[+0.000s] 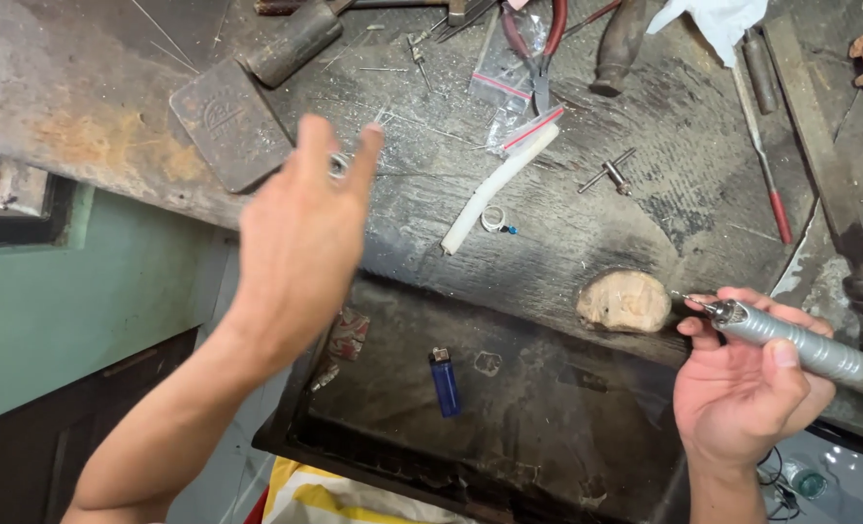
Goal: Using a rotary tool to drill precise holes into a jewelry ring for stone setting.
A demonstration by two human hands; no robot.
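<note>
gripping a grey rotary handpiece (805, 344), the right hand (747, 388) aims its tip up-left toward a wooden peg (624, 301), long axis slanting down-right; the left hand (300, 228) pinches a small ring (338, 165) above the bench (567, 223).

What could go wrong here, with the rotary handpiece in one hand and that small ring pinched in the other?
1. The small ring sits only at the fingertips of the left hand; it could slip and drop into the dark tray.
2. The rotary handpiece in the right hand has its bare bit beside that hand's fingertips; a nick seems possible.
</note>
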